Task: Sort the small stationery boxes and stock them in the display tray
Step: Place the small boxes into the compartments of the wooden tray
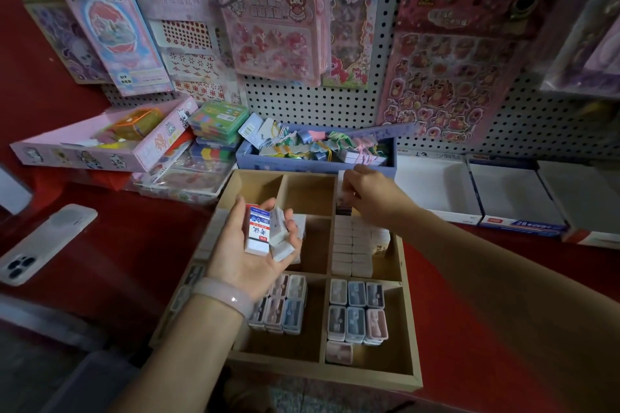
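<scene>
A wooden display tray [407, 339] with several compartments lies on the red counter. My left hand [250, 250] hovers palm up over its left side, fingers loosely cupped around several small white boxes [260, 228]; the largest has a blue and red label. My right hand [369, 196] reaches into the far right compartment and pinches a small white box [343, 193] at the top of a row of stacked white boxes [352, 248]. The near compartments hold pastel cases [355, 312] in pink, blue and grey.
A purple box [315, 161] of tagged trinkets sits just behind the tray. White open cartons [439, 191] line the right. A phone [43, 241] lies at the left on the counter. A pegboard [385, 43] with sticker packs rises behind.
</scene>
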Action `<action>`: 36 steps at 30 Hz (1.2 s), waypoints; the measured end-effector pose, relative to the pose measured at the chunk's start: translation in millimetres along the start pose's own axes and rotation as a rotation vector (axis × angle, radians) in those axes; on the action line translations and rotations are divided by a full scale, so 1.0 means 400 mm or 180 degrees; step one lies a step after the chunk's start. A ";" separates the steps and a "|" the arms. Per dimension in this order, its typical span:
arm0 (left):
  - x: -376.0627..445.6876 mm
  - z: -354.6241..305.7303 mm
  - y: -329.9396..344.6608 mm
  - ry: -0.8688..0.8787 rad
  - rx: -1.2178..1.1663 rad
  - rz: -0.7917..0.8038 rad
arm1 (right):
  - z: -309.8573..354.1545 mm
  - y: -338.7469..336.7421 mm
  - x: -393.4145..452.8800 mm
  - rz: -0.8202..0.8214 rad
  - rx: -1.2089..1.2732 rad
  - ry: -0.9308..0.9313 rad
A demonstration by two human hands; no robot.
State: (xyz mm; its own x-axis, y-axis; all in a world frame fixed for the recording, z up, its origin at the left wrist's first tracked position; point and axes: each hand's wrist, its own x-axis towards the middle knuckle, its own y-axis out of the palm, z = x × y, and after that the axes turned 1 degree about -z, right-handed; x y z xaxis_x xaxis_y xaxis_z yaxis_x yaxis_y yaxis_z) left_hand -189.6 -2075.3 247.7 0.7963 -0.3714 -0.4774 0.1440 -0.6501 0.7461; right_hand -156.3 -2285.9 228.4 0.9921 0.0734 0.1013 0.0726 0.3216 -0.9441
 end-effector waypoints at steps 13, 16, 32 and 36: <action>-0.021 0.000 0.001 0.0045 -0.0167 -0.0134 | 0.037 -0.032 0.002 0.0112 0.0108 0.0372; -0.025 0.003 0.007 0.0204 -0.0163 -0.0199 | 0.151 -0.084 -0.058 -0.0358 0.1065 -0.0492; -0.050 0.035 0.023 0.0298 0.0278 -0.0034 | 0.258 -0.066 -0.138 -0.0261 0.1018 -0.0983; -0.046 0.021 0.022 0.0247 0.0001 -0.0411 | 0.153 -0.115 -0.083 -0.0564 0.1336 -0.0163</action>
State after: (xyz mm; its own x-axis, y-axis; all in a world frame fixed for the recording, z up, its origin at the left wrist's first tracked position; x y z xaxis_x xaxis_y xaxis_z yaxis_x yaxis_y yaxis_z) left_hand -208.0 -2079.5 259.4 0.8143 -0.2322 -0.5320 0.2482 -0.6893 0.6806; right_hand -198.9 -2245.4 287.8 0.9611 0.0258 0.2751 0.1828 0.6872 -0.7031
